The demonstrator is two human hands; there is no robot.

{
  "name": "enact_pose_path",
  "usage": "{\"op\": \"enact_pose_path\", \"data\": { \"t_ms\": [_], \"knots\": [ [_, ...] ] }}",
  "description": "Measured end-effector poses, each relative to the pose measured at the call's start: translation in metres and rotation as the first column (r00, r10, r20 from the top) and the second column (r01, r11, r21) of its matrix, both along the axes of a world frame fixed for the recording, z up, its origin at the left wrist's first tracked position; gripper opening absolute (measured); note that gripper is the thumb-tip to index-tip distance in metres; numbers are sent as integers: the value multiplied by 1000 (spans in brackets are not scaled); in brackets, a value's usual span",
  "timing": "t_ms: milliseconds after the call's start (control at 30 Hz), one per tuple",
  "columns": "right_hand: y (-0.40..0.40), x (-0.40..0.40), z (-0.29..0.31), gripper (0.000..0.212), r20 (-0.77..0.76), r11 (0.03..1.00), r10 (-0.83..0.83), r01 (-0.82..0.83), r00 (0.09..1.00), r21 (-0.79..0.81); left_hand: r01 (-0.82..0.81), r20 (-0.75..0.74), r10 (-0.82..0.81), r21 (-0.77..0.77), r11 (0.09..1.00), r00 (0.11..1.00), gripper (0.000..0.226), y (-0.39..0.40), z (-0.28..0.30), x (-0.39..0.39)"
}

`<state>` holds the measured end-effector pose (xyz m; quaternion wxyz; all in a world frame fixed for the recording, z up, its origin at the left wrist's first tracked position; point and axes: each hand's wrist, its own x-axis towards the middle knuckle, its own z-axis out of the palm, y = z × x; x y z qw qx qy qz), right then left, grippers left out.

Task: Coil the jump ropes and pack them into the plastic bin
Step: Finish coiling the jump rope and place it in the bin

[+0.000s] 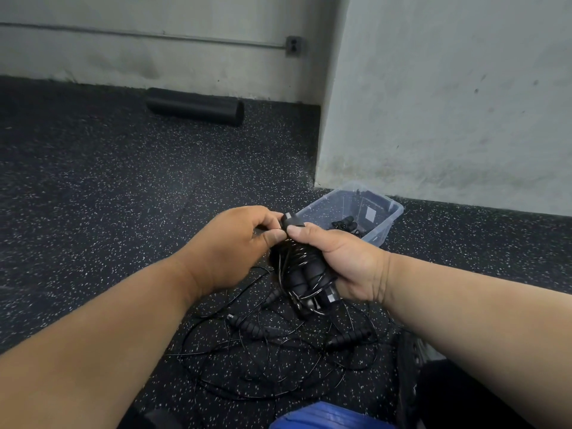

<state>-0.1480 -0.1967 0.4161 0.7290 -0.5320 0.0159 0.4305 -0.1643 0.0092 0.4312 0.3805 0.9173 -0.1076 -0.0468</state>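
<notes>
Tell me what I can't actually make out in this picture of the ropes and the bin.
Head view only:
- Coiled rope bundle: its top and far side are covered by the left hand and right hand.
- Plastic bin: the hands hide its near end, so the count of ropes inside is unclear.
- Loose ropes on the floor: too tangled to count.
- Blue object: cut off by the bottom edge.

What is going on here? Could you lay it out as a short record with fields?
Setting: dark speckled rubber floor beside a grey concrete wall
Held item: bundle of black jump rope, cord wrapped round its handles
Right hand: grips the bundle
Left hand: fingers pinch the bundle's top end
Container: clear plastic bin, some black rope handles inside
Left to do: loose black ropes on the floor
Background: black foam roller by the wall
</notes>
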Motion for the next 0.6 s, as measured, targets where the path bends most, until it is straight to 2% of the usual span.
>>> {"op": "enact_pose_path", "data": {
  "t_ms": [167, 300, 433, 533, 600],
  "knots": [
    [1, 2, -3, 43, 56, 997, 26, -30, 998, 68, -66, -5, 65, -90, 994, 998, 11, 14, 11, 0],
    [3, 3, -6, 64, 69, 996, 70, -73, 995, 44, -81, -47, 78, -77, 994, 996, 17, 16, 13, -2],
    [3, 3, -7, 63, 81, 999, 36, -39, 996, 31, -124, -56, 118, -130, 984, 991, 11, 14, 13, 2],
    [5, -1, -13, 52, 57, 1000, -13, 13, 998, 0, -161, -129, 145, -123, 979, 981, 7, 13, 4, 5],
    [5, -4, -18, 28, 26, 997, -49, 50, 998, -51, -200, -206, 168, -144, 969, 964, 7, 11, -8, 6]
  ]
}}
